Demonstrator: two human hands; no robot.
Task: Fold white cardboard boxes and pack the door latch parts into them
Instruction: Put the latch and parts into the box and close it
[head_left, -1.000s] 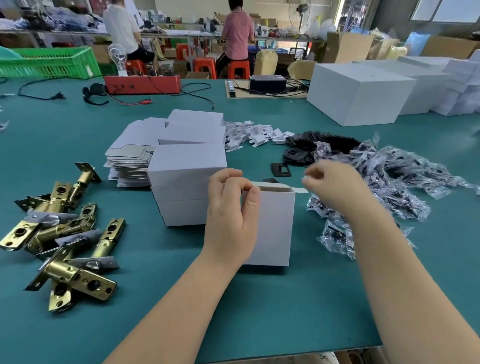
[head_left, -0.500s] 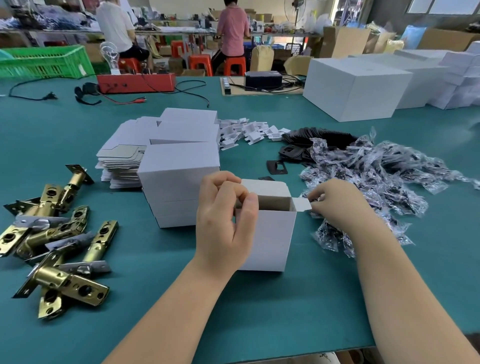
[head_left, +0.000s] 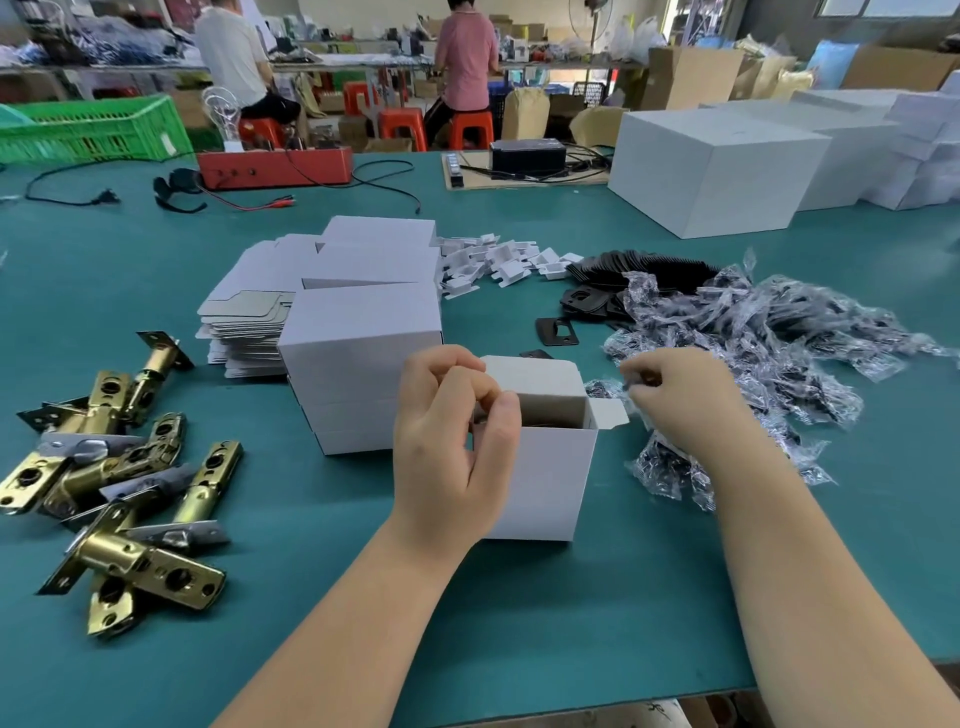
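Nearest the camera, two bare forearms reach out over the green table. At their ends, the left hand curls its fingers round the left wall of a small white box, which stands upright on the table with its top open, the lid flap raised at the back and a small side flap sticking out to the right. Just right of that flap, the right hand has its fingers bunched together at the near edge of a heap of clear plastic packets; it seems to pinch one of them, though the fingertips are too small to tell for sure.

Off to the left lie several brass door latches, piled loosely and overlapping. Behind the open box, touching its left side, stands a stack of folded white boxes, and beside that a pile of flat box blanks. Farther back are small white cardboard inserts and a row of black plates. Beyond them sit a red device with cables, a green crate and large white boxes. Past the table, two people sit on orange stools, facing away.
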